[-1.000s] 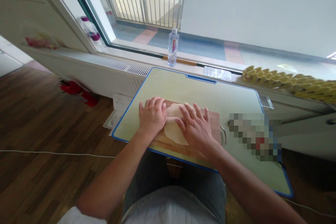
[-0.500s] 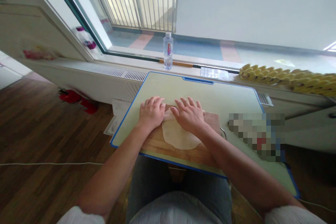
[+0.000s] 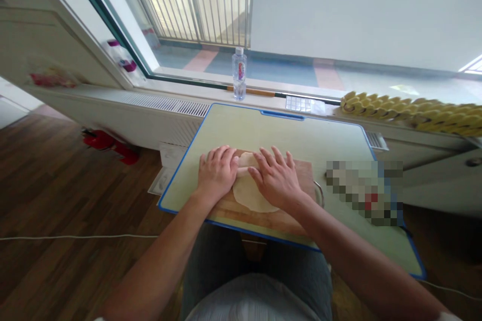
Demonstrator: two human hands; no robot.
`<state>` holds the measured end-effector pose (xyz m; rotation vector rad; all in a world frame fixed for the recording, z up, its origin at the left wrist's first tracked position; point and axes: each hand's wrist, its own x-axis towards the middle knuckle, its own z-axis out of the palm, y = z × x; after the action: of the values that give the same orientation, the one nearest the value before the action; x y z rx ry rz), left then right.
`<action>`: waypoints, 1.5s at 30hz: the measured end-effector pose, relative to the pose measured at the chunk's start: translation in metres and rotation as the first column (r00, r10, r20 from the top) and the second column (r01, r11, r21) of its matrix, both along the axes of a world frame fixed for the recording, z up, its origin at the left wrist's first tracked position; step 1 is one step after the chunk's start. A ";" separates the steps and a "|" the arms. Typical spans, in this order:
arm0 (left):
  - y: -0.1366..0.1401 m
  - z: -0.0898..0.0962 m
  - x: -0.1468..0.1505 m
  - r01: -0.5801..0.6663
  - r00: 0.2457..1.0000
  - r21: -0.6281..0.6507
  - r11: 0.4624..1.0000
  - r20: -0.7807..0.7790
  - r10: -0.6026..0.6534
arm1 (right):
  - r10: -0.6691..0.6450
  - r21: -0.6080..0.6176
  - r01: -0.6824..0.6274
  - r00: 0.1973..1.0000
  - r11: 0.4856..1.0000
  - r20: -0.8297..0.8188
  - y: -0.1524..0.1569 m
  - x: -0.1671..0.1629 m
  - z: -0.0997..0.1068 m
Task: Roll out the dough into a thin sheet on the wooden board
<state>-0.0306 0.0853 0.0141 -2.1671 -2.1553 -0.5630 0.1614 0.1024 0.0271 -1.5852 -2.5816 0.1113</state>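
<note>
A pale rolling pin [image 3: 244, 171] lies across a flat, roughly round sheet of dough [image 3: 253, 199], with dough showing on both sides of it. My left hand [image 3: 217, 173] is over the pin's left end, its fingers bent close together. On the right part of the pin rests my right hand [image 3: 278, 175], fingers somewhat spread over the far side and thumb on the near side. The pin's ends are hidden beneath my hands. Under the dough is a wooden cutting board [image 3: 241, 218] with a metal handle [image 3: 319, 193] at its right.
The board sits on a pale green, blue-edged tabletop [image 3: 226, 123]. A blurred-out item [image 3: 365, 193] lies to the right. Along the windowsill are a clear bottle [image 3: 239, 74] and yellow egg trays [image 3: 395, 113]. A red fire extinguisher [image 3: 109, 145] is on the floor at left.
Both hands and the rolling pin have come slightly toward me over the dough. More of the dough's far edge now shows beyond the pin.
</note>
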 end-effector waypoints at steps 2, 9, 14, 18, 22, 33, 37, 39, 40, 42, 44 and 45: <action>0.003 0.000 0.000 -0.005 1.000 -0.009 1.000 0.007 0.005 | -0.018 0.003 0.018 1.000 1.000 -0.004 -0.003 0.003 -0.001; 0.035 -0.004 -0.009 -0.004 0.999 -0.055 0.998 0.040 0.006 | -0.055 -0.024 0.055 0.998 0.998 -0.007 0.017 -0.004 0.001; 0.060 0.000 -0.015 -0.025 0.998 -0.096 0.995 0.051 0.030 | -0.080 -0.018 0.080 0.997 0.997 -0.022 0.046 -0.013 -0.001; 0.064 0.000 -0.016 -0.021 0.999 -0.095 0.995 0.039 0.025 | -0.076 0.006 0.076 0.997 0.997 -0.027 0.050 -0.015 -0.002; 0.051 -0.002 -0.014 -0.012 1.000 -0.059 0.998 0.028 0.014 | -0.078 0.011 0.079 0.996 0.997 -0.034 0.034 -0.011 -0.001; -0.003 0.001 0.004 -0.052 0.999 0.041 0.998 0.003 0.052 | -0.090 -0.019 0.090 0.995 0.996 -0.032 0.008 -0.005 -0.002; 0.013 -0.001 0.000 -0.035 0.999 0.044 0.998 -0.008 0.035 | -0.100 -0.021 0.099 0.995 0.995 -0.029 0.022 -0.009 -0.001; 0.026 -0.003 -0.004 -0.022 1.000 0.026 0.999 -0.013 0.022 | -0.099 -0.011 0.099 0.995 0.995 -0.031 0.032 -0.012 -0.001; 0.032 -0.004 -0.006 -0.019 1.000 0.013 1.000 -0.011 0.019 | -0.098 -0.005 0.098 0.995 0.995 -0.032 0.037 -0.013 -0.002; 0.044 -0.004 -0.010 -0.014 1.000 -0.017 1.000 0.000 0.014 | -0.097 -0.001 0.097 0.995 0.995 -0.031 0.046 -0.015 -0.002; 0.055 -0.004 -0.014 -0.011 1.000 -0.043 0.999 0.015 0.012 | -0.095 0.001 0.095 0.995 0.995 -0.029 0.055 -0.017 -0.002; 0.060 -0.004 -0.015 -0.010 1.000 -0.057 0.998 0.023 0.011 | -0.094 0.002 0.094 0.995 0.996 -0.027 0.059 -0.018 -0.001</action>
<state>-0.0457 0.1454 0.0098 -2.1868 -2.2205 -0.5357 0.1435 0.1612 0.0258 -1.6891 -2.4808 0.1201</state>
